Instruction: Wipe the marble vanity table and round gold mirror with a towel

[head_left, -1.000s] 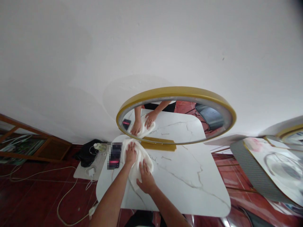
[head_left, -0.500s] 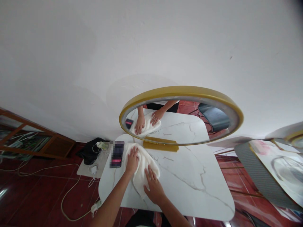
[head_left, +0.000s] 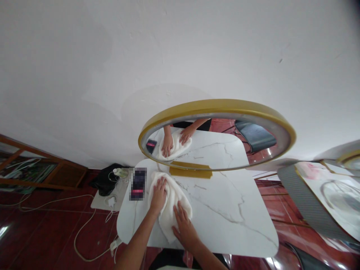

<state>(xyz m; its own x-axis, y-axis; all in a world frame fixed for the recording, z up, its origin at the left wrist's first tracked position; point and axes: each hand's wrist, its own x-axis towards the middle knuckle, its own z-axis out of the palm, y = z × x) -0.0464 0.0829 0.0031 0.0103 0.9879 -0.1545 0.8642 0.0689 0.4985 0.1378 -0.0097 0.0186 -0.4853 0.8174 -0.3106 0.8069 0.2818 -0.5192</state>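
A white towel (head_left: 171, 200) lies spread and slightly rumpled on the left half of a white marble-patterned table (head_left: 225, 221). My left hand (head_left: 159, 197) rests flat on the towel's upper left part, fingers stretched forward. Lower and to the right, my right hand (head_left: 184, 227) lies on the towel's right edge with its fingers spread. Both palms press down without gripping the cloth. Left of the towel is a dark, pixelated phone-like object (head_left: 138, 183) with a pink band. Both hands and the towel also appear in the mirror.
A round gold-framed mirror (head_left: 216, 107) stands on a gold base (head_left: 191, 172) at the table's back, by the wall. At left are a black bag (head_left: 105, 180), white chargers and cables on the floor, and a wooden cabinet (head_left: 71, 174). Another table (head_left: 312, 204) stands at right.
Both hands and the towel have shifted slightly right and toward me, leaving a wider gap beside the dark object. The hands stay flat on the cloth. The camera view has tilted slightly.
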